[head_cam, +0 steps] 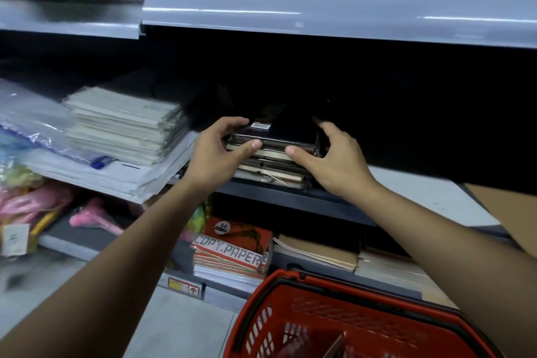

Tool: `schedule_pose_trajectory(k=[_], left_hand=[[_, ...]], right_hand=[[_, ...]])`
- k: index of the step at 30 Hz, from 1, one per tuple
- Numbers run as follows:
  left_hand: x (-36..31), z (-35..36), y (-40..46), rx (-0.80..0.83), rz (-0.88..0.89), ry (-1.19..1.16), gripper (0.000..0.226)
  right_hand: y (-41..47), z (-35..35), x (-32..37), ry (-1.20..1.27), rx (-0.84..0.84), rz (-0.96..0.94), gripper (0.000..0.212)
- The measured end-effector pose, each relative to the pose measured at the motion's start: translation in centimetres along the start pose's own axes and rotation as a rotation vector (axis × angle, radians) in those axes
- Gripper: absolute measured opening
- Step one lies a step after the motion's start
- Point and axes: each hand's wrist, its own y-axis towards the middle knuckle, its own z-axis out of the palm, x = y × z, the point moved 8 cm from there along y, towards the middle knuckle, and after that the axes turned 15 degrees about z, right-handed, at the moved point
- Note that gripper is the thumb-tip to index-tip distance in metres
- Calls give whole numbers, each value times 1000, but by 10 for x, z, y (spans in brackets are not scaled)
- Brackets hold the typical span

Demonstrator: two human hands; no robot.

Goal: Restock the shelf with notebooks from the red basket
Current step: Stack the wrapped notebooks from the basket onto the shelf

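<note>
A small stack of black notebooks (pixel 287 131) lies on the middle shelf (pixel 421 192), its top one bearing a white barcode label. My left hand (pixel 220 151) grips the top notebook's left end, thumb on the front edge and fingers over the top. My right hand (pixel 331 160) holds the right end, thumb against the front edge, fingers reaching behind. The red basket (pixel 261 314) sits low at the bottom centre, with something dark inside, partly cut off by the frame.
A pile of pale notebooks (pixel 122 122) stands to the left on plastic-wrapped packs. The upper shelf (pixel 319 14) overhangs close above. Below are copy paper reams (pixel 232 253) and brown notebooks (pixel 319 253). Pink items (pixel 93 215) lie lower left.
</note>
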Motion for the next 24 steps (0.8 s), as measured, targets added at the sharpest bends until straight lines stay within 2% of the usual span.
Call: schedule_pose_trajectory(k=[5,9,16,24], left_hand=[[-4,0,-2,36,8,97,64],[-12,-5,-10,24,12,199,64],[-28,-15,-29,-21,-20,273,57],[-63,-16,-59,8,5,355,54]], right_hand=[[-5,0,3,-70,-8,0,91],[-14,-3,7,-103,5,-16,82],[-43,-8,0,-119,7,-56,99],[-83,-26,-15,-82,23,-94,89]])
